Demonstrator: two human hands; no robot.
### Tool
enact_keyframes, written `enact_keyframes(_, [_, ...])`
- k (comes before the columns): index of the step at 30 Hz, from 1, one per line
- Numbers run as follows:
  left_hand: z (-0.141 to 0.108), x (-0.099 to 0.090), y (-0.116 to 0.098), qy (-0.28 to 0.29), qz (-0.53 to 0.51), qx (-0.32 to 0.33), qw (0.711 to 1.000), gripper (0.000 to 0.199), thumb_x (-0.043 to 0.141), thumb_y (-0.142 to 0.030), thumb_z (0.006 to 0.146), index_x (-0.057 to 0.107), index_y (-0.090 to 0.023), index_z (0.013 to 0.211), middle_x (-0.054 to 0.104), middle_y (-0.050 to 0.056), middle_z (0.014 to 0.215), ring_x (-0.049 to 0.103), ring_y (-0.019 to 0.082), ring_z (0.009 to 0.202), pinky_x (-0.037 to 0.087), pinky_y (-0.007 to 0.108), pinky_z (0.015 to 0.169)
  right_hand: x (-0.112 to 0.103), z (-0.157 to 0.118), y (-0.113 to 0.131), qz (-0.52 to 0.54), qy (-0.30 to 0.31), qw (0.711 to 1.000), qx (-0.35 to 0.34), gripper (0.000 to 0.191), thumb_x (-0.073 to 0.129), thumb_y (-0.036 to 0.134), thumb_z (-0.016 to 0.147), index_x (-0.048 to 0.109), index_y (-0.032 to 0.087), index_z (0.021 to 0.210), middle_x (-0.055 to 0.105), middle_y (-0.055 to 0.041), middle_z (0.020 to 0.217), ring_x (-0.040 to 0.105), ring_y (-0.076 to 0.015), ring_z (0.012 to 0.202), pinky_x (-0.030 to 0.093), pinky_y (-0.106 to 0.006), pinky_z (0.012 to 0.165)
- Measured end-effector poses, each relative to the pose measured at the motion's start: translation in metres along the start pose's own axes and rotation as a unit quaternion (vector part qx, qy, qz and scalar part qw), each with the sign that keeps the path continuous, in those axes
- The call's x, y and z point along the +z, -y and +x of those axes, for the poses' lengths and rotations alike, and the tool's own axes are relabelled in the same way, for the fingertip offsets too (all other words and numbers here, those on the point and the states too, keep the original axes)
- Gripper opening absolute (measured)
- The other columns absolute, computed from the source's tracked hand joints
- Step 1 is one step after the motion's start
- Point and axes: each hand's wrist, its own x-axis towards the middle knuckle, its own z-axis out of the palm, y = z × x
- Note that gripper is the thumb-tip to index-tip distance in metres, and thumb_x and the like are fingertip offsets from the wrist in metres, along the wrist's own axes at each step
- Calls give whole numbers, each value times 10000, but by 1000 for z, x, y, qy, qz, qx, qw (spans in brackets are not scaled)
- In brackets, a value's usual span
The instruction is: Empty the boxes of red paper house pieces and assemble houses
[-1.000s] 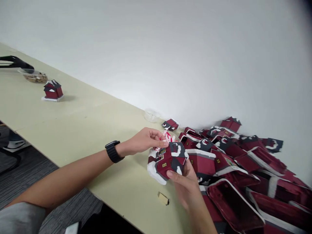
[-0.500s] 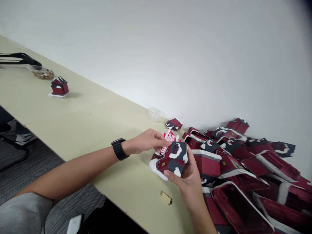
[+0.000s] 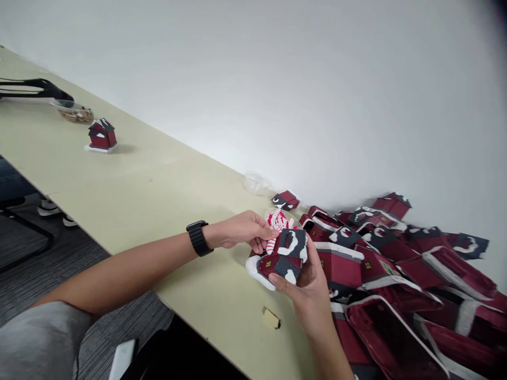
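Low in the middle, my right hand (image 3: 307,290) is wrapped round a small dark red house (image 3: 277,259) with a dark grey roof and white snow trim. The house is tilted above the table. My left hand (image 3: 251,232), a black watch on its wrist, pinches a red and white striped piece (image 3: 271,245) at the upper left edge of the house. Whether that piece touches the house I cannot tell. Just behind, a clear bowl (image 3: 298,219) holds more red and white pieces.
Many red houses (image 3: 344,272) are piled at the right. One red house (image 3: 102,137) stands far left near a tub of brown bits (image 3: 75,113). An empty clear bowl (image 3: 256,183) is by the wall. A yellowish scrap (image 3: 271,319) lies near the front edge.
The whole view has shifted slightly. My left hand still pinches the striped piece, which sits at a slightly different angle beside the roof. My right hand keeps its hold on the house.
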Motion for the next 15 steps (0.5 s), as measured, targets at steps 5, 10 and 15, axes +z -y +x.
enact_keyframes(5, [2,-2,4,15,14,13,1000,491,871,-581,689,667,-135,678,647,22,598,611,115,547,502,229,532,-3,1,-1,-34,26,999,-5,1094,944,250,622,381,274,1559,507,-138,1541,566,-330,1338,509,-494,1088])
enact_keyframes(10, [1,1,5,0,21,-7,1000,438,851,-508,731,626,-143,642,626,12,575,597,110,527,513,225,525,-8,2,-8,-78,39,996,-18,1118,935,291,669,316,281,1601,459,-130,1582,522,-311,1388,480,-465,1130])
enact_keyframes(15, [1,11,9,-25,5,-28,999,305,748,-361,801,588,-151,649,583,-3,540,548,95,475,481,206,486,-8,0,-13,-119,34,992,-22,1119,918,336,698,289,248,1619,466,-137,1575,545,-311,1359,514,-454,1097])
